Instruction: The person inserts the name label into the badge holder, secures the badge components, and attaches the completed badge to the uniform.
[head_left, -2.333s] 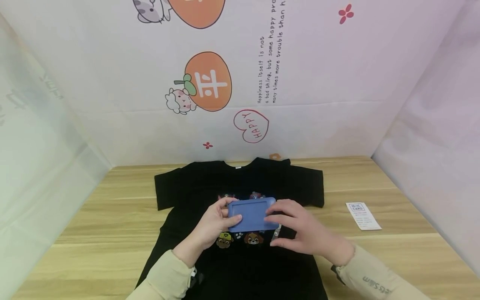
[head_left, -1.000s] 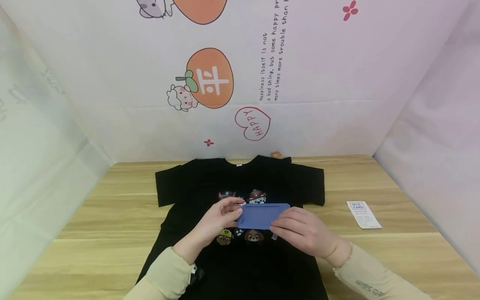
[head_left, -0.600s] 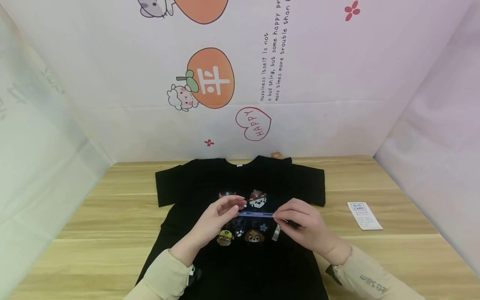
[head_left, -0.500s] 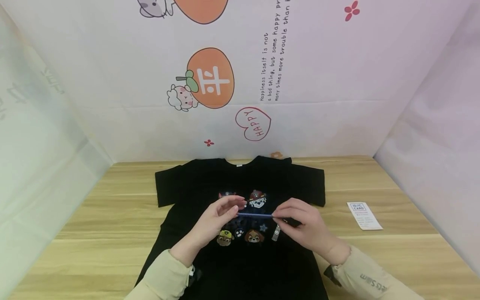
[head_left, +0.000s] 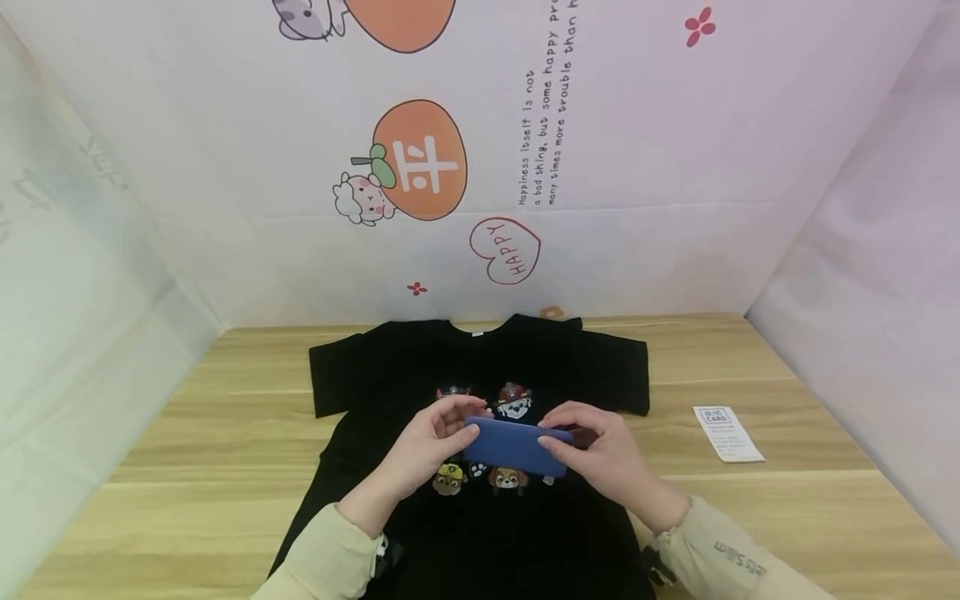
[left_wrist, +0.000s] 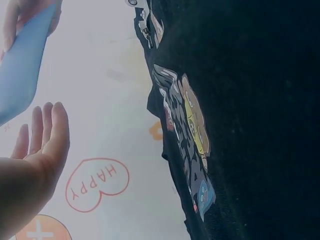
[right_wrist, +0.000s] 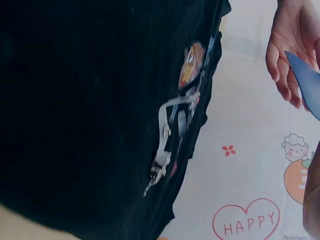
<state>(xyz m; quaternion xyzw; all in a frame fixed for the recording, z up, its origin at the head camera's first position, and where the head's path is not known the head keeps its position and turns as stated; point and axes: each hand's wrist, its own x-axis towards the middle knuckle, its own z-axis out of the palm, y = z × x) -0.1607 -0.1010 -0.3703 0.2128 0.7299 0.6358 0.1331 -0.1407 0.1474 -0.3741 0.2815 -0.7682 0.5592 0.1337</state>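
Note:
A blue, flat card holder (head_left: 516, 447) is tilted above the black T-shirt (head_left: 510, 542), its plain face toward me in the head view. My right hand (head_left: 603, 454) pinches its right end, thumb on the face and index finger at the top edge. At the left end, my left hand (head_left: 427, 442) has its thumb tip over the upper corner. In the left wrist view, the left fingers extend straight, with a gap between them and the card holder (left_wrist: 22, 65). A clear strap with a metal clip (right_wrist: 165, 132) lies on the shirt below the right hand.
A white printed card (head_left: 727, 433) lies on the wooden table (head_left: 697, 367), right of the shirt. Cartoon dog faces (head_left: 508, 479) are printed on the shirt front. A white printed sheet (head_left: 637, 167) rises behind the table, with white side sheets.
Held first with its recessed face showing, the card holder turned edge-on and now presents its plain face. My right hand shifted its grip along the right end; the left fingers loosened.

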